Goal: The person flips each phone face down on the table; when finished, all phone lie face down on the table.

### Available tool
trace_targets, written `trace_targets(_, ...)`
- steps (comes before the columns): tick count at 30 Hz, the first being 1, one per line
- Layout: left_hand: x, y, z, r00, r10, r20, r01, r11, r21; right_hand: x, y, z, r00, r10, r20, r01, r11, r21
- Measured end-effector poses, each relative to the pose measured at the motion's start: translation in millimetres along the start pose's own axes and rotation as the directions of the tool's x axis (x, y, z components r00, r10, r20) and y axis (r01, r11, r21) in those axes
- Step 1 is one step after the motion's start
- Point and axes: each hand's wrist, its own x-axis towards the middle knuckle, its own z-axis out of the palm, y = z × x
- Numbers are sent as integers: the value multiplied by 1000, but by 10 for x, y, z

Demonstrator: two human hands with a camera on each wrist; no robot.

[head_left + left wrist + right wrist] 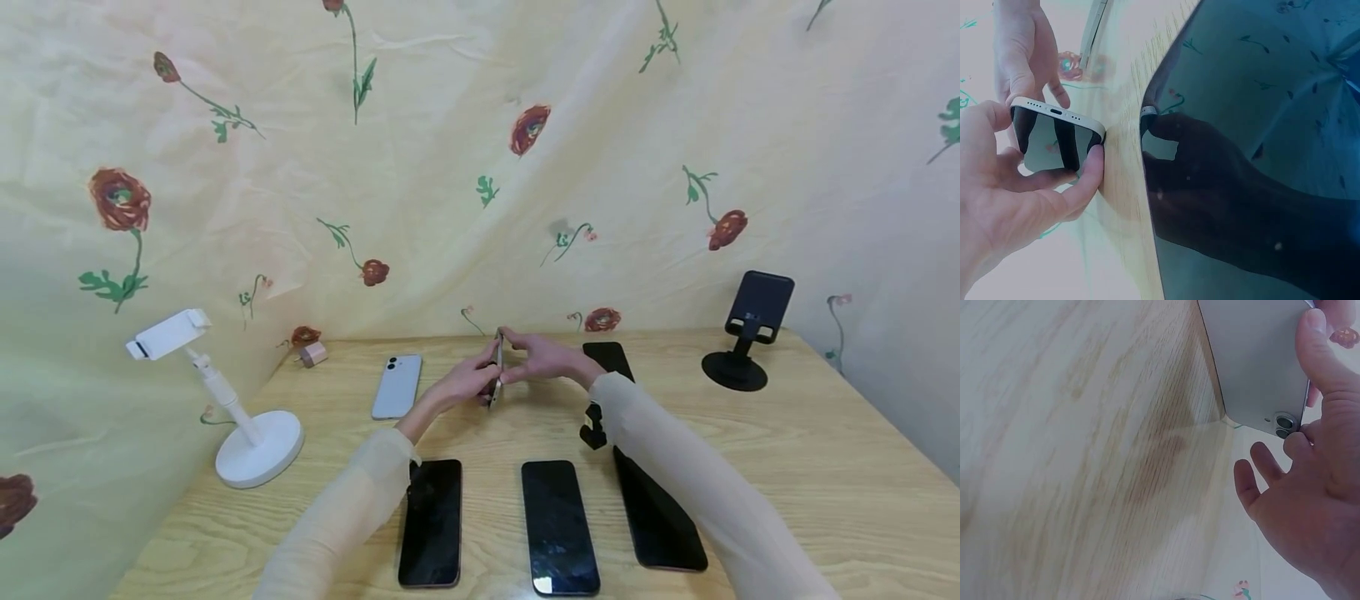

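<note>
At the back middle of the table, both hands hold a pale-framed smartphone [498, 367] on its long edge. My left hand [465, 383] grips it with thumb and fingers; in the left wrist view the hand wraps the glossy screen [1054, 140] and the charging port end faces the camera. My right hand [551, 358] pinches its far end from the other side. In the right wrist view, the right thumb lies on the silver back [1257, 362], an index finger sits by the two rear lenses, and the other fingers are curled loosely.
Nearby lies a light phone [397, 387], back up. In front are two black phones [432, 525] and a long black slab [660, 508], partly hidden by the right sleeve. A white stand [258, 450] and pink plug [313, 354] are left, a black stand [735, 371] right.
</note>
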Motion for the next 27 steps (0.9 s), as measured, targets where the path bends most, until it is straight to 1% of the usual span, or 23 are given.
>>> trace_targets(7,-3,-44,-21,1000,-8,13,9,996,-87,29,-20,42,1000,14,2,-14,999,40)
trace_targets(13,-28,-43,-25,999,-34,23,37,979,-199,48,-34,77,1000,16,-6,-15,995,94)
trace_targets(17,-43,-55,-22,999,-38,13,40,975,-218,57,-37,102,1000,-16,-12,17,991,135)
trace_targets(22,-50,-82,-18,999,-33,1,33,965,-259,84,-22,146,996,-86,-7,86,975,204)
trace_targets(27,-63,-102,-29,999,-40,-1,38,947,-319,86,-52,155,996,-90,8,86,971,223)
